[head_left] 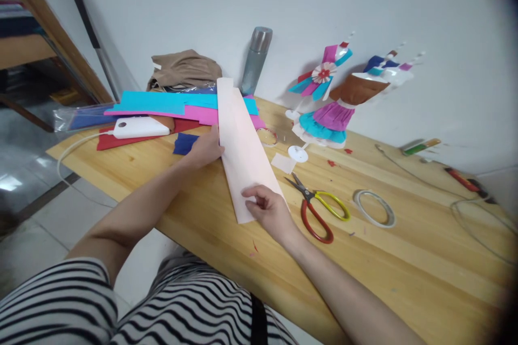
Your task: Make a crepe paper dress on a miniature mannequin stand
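Right hand: loosely curled, thumb and forefinger apart, touching paper's near end
Scissors: blades parted, right of paper
Paper: long, pale pink; far end over coloured sheets
Left hand: at paper's left edge; grip cannot be told
Bag: clear, blue inside
Flask: capped (contents hidden)

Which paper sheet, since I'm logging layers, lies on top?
The pale pink sheet, touched by the left hand; it overlies the cyan sheets and magenta sheets.
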`<action>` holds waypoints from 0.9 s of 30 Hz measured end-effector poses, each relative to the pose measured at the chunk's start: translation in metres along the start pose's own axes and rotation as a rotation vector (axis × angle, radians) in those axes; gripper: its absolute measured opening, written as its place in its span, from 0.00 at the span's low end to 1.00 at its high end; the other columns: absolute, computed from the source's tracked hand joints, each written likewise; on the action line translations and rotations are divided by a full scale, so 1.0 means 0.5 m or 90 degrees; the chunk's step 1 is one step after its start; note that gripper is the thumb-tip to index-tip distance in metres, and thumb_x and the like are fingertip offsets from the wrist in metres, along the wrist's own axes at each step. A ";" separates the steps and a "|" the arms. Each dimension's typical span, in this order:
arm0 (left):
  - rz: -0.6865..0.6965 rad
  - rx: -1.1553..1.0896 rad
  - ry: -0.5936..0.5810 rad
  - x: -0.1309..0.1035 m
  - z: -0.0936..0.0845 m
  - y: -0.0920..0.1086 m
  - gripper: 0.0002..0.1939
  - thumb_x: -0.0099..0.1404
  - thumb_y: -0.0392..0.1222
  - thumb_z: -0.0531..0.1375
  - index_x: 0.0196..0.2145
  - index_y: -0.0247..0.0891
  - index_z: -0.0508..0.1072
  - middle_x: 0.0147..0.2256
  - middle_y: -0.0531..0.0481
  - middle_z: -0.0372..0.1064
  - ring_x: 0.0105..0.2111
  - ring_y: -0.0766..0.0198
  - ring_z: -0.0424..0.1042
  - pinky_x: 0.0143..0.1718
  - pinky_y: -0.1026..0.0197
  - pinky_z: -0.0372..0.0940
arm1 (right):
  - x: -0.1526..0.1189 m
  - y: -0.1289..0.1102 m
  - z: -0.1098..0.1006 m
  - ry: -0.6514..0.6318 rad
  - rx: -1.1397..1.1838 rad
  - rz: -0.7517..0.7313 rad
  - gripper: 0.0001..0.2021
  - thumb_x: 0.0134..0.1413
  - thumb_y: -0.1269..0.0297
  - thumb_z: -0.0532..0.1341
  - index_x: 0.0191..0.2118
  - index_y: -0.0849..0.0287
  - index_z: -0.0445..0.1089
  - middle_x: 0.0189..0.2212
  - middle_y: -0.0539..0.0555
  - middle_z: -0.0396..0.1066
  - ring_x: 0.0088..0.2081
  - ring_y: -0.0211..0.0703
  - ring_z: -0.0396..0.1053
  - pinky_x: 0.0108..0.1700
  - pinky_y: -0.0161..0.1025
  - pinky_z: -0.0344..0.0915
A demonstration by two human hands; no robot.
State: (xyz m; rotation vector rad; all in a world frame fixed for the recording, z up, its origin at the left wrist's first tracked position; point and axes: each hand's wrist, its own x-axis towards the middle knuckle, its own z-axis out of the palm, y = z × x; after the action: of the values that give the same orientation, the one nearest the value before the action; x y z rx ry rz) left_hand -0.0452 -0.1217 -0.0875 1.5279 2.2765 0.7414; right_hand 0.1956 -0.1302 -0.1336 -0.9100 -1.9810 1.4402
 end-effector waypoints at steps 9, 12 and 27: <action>0.328 0.241 -0.140 -0.001 0.029 0.004 0.39 0.69 0.54 0.55 0.69 0.29 0.51 0.70 0.28 0.41 0.71 0.39 0.38 0.67 0.39 0.43 | 0.000 -0.019 -0.002 -0.018 -0.071 0.001 0.12 0.46 0.66 0.60 0.38 0.58 0.76 0.28 0.50 0.69 0.24 0.36 0.60 0.26 0.35 0.61; 0.156 0.280 -0.262 -0.011 0.028 0.005 0.47 0.68 0.61 0.52 0.71 0.26 0.41 0.71 0.23 0.30 0.71 0.35 0.31 0.67 0.37 0.40 | -0.004 -0.023 -0.007 -0.042 -0.062 0.038 0.14 0.51 0.63 0.60 0.44 0.59 0.75 0.25 0.48 0.63 0.23 0.36 0.59 0.23 0.35 0.62; 0.020 0.379 -0.307 -0.028 -0.008 0.030 0.51 0.66 0.67 0.49 0.71 0.23 0.40 0.70 0.21 0.29 0.71 0.33 0.30 0.67 0.36 0.37 | -0.011 -0.039 -0.022 -0.066 -0.314 -0.157 0.09 0.58 0.72 0.59 0.38 0.61 0.78 0.30 0.53 0.68 0.29 0.38 0.67 0.32 0.34 0.64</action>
State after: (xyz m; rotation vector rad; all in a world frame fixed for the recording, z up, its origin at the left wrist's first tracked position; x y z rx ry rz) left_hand -0.0302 -0.1310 -0.0759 1.7357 2.1800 -0.3231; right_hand 0.2031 -0.1322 -0.1120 -0.7579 -2.4842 0.8925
